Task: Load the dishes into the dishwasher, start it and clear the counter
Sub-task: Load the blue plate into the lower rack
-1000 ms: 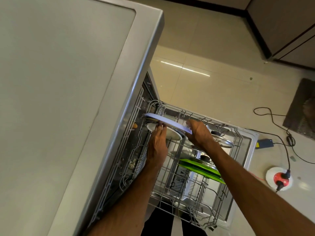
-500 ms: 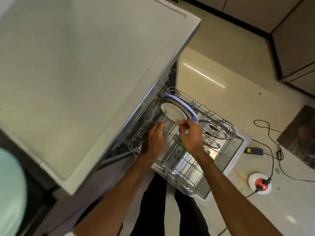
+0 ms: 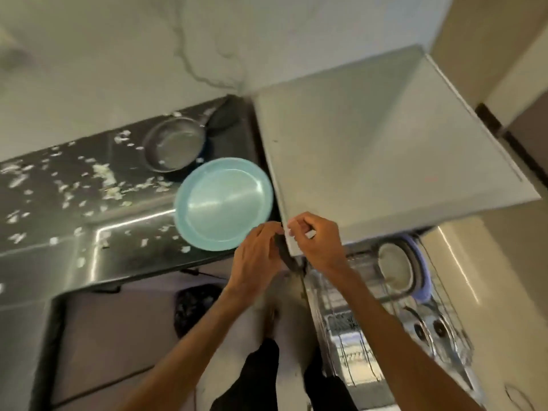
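Note:
A teal plate (image 3: 222, 203) lies flat on the dark counter (image 3: 44, 247), right beside the dishwasher's grey top (image 3: 385, 143). My left hand (image 3: 255, 256) hovers at the plate's near right edge, fingers loosely bent, holding nothing. My right hand (image 3: 317, 241) is over the front left corner of the dishwasher top, fingers loosely curled and empty. Below, the pulled-out lower rack (image 3: 350, 327) holds a white plate (image 3: 394, 268) and a purple plate (image 3: 422, 283) standing on edge, with glass lids (image 3: 430, 327) nearer me.
A grey frying pan (image 3: 173, 145) sits behind the teal plate against the marbled wall. White food scraps (image 3: 103, 176) are scattered across the counter. A dark bag (image 3: 195, 304) lies on the floor below; my legs stand between counter and rack.
Both hands left the rack, where the white and purple plates now stand, and rose to the counter edge. My view swung left onto the counter, teal plate and pan.

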`<state>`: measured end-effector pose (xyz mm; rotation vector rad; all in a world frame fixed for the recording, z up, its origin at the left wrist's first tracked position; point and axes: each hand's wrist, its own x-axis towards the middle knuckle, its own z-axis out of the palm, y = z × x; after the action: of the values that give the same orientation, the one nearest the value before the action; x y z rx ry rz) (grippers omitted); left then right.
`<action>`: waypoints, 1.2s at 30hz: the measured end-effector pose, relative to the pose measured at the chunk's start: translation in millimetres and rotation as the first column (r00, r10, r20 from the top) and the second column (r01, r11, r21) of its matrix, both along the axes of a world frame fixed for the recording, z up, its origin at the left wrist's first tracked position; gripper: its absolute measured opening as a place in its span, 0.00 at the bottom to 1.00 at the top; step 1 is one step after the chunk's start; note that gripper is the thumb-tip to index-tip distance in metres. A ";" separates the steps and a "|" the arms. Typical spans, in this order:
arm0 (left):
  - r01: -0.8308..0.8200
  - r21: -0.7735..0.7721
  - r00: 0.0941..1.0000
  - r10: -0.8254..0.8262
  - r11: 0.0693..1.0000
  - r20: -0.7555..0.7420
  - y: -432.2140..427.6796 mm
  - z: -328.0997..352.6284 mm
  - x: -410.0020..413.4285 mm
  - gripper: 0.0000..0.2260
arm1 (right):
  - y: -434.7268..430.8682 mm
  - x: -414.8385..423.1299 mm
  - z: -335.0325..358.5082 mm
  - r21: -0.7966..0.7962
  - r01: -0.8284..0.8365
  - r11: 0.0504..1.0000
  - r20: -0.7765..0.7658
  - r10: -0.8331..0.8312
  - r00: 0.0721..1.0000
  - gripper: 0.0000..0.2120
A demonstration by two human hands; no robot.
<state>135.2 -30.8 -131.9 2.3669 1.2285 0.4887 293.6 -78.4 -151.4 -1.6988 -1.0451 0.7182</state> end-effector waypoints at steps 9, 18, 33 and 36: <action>-0.516 -0.100 0.856 0.515 0.851 -0.036 57.8 22.7 -146.4 0.08 | 113.9 -103.2 29.5 -0.286 -0.182 0.941 0.164 0.236 0.958 0.07; -0.570 -0.609 0.773 0.611 0.551 -0.171 126.3 -37.8 -163.1 0.21 | 106.0 -113.7 14.1 -0.537 -0.085 0.840 0.132 0.183 0.974 0.07; -0.065 -0.910 0.908 0.402 0.410 0.116 156.4 6.7 -174.8 0.12 | 85.7 -91.8 51.2 -0.397 0.488 0.778 0.070 -0.504 0.861 0.14; 0.082 -0.877 0.938 0.261 0.473 0.228 156.8 22.5 -163.6 0.13 | 69.2 -71.5 74.9 -0.432 0.380 0.818 -0.166 -0.487 0.857 0.10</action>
<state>-28.4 126.0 -109.4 1.2475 1.0596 0.1716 222.1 -9.2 -76.4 -2.0122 -0.2988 0.8544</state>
